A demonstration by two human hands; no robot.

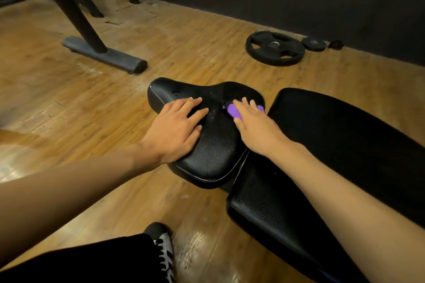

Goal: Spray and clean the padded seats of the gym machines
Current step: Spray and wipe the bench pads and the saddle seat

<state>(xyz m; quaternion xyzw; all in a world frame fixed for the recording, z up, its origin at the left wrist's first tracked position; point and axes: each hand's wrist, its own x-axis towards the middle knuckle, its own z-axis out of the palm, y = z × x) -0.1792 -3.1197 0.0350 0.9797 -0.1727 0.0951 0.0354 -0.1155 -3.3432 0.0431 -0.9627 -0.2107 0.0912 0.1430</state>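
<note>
Left hand point(177, 126) flat on seat point(213, 151); right hand point(255, 126), cloth point(233, 111).

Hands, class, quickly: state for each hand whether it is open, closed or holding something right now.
Left hand: open, flat on the seat pad, fingers spread.
Right hand: open, straight fingers pressing the purple cloth onto the seat pad.

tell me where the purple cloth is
In the head view, near centre, the purple cloth lies under the right hand on the right side of the black padded seat, beside the long bench pad.
</note>
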